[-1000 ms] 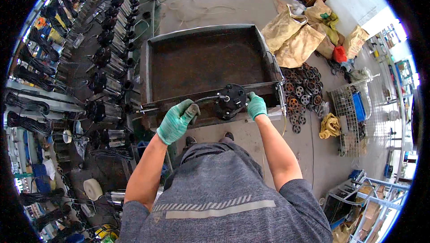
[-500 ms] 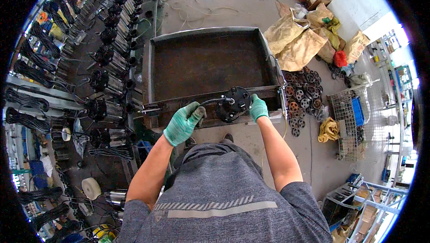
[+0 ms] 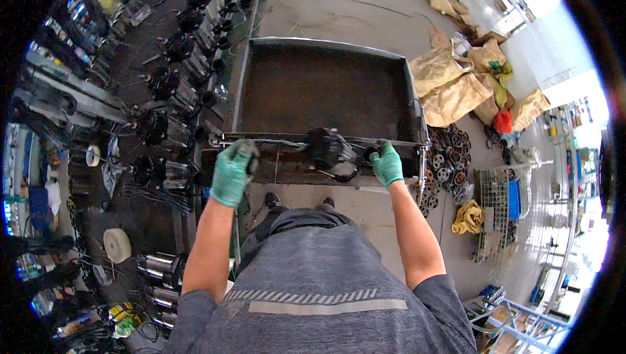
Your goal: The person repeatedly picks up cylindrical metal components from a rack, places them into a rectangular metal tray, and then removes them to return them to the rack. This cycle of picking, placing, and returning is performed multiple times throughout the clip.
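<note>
Gloves [image 3: 228, 183] of green knit covered both hands, their fingertips darkened. Taking the black unit [image 3: 329, 152] as the centre of the dial, the left hand [image 3: 233, 170] stood just short of nine o'clock, its fingers curled together. A dark cable [image 3: 282, 142] ran from the unit toward those fingers, but whether they were clamped on its end could not be told through the blur. The right hand [image 3: 386, 163] was at three o'clock, thumb and fingers closed on the dark right end of the unit. The unit itself, partly silver on its lower right side, sat tilted and blurred over the near edge of a wide, dark metal tray [image 3: 326, 90], which spread out at twelve o'clock. One shoe [image 3: 272, 199] showed on the floor at eight o'clock, the other at six.

Farther off, a long row of black and silver motors [image 3: 173, 86] filled the ten o'clock side, and a white roll [image 3: 117, 245] lay at eight. Spoked wheels [image 3: 443, 168] were heaped at three o'clock, near the tray's right side. Tan sacks [image 3: 456, 101] slumped together at two, with a red bag [image 3: 503, 122] between two and three. At four lay a crumpled yellow cloth [image 3: 468, 217], just beside a wire basket [image 3: 490, 223] that had something blue in it.
</note>
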`<move>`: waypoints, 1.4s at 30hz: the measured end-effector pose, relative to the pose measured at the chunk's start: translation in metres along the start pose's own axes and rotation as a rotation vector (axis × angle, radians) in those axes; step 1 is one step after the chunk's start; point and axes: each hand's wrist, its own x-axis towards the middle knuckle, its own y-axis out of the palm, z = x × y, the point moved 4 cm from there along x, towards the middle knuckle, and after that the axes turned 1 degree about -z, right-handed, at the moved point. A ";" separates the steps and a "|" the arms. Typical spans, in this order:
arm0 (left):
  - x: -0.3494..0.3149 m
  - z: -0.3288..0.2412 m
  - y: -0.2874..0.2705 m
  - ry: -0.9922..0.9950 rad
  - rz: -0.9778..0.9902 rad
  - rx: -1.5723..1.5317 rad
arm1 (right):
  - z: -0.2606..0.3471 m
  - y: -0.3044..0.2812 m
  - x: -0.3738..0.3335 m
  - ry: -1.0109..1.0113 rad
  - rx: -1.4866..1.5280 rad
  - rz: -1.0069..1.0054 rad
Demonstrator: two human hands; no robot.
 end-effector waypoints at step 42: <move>0.020 0.123 -0.099 -0.111 -0.373 0.293 | 0.166 0.023 -0.022 -0.450 -0.299 0.306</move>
